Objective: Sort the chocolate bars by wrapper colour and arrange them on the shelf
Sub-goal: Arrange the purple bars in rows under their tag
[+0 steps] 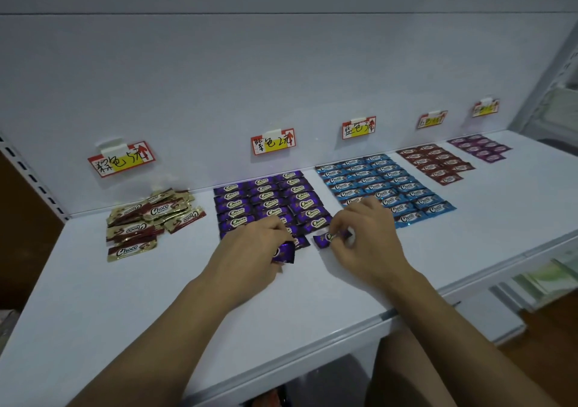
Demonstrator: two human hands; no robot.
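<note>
On the white shelf (93, 297) lie rows of purple bars (266, 197), blue bars (375, 181), dark red bars (438, 164) and violet bars (481, 148). A loose heap of gold and brown bars (150, 218) sits at the left. My left hand (250, 247) grips a purple bar (283, 254) at the front of the purple rows. My right hand (362, 237) pinches another purple bar (325, 239) lying on the shelf just right of it.
Handwritten price tags (272, 142) hang on the back wall above each group. The shelf's front edge (391, 312) runs diagonally below my arms. Green packets (544, 278) lie on a lower shelf at the right. A perforated upright (34, 181) stands at the left.
</note>
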